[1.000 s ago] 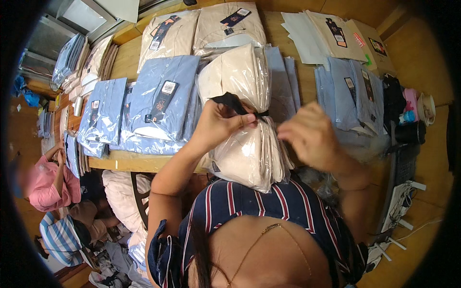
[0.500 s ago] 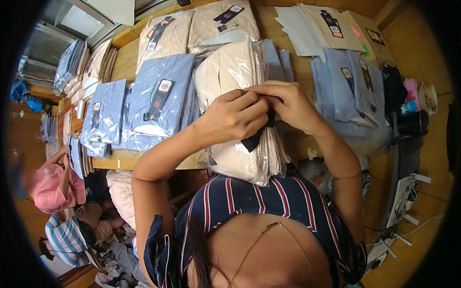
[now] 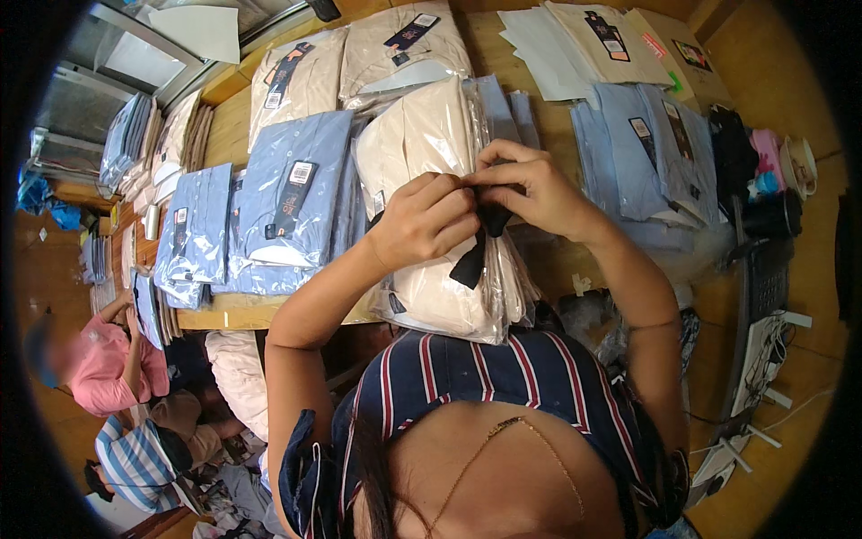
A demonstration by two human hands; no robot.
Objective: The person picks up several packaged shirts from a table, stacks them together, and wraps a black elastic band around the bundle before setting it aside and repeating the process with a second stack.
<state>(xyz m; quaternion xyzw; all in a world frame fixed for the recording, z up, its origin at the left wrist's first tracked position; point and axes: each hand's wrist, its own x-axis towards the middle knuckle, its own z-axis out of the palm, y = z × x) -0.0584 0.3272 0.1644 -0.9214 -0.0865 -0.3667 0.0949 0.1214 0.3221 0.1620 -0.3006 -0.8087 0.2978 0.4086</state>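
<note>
A bundle of cream garments in clear plastic bags (image 3: 422, 130) stands before my chest at the table's front edge. A black cloth strip (image 3: 468, 268) runs round its middle, with a loose end hanging down the front. My left hand (image 3: 426, 218) is closed over the strip, its fingertips pinched together at the top of the bundle. Right beside it, my right hand (image 3: 532, 190) pinches the strip between thumb and fingers. The fingertips of both hands meet, and they partly hide where the strip crosses.
Bagged blue garments (image 3: 292, 193) lie to the left, with more blue ones (image 3: 620, 153) on the right. Bagged cream garments (image 3: 404, 40) lie at the back. A keyboard (image 3: 768, 278) and a white device with cables (image 3: 750, 368) are far right. Two people (image 3: 117, 364) work at far left.
My fingers have shifted slightly on the black strip, and the right hand's fingers have lifted and bent. More of the strip's hanging end shows. The whole view has shifted a little.
</note>
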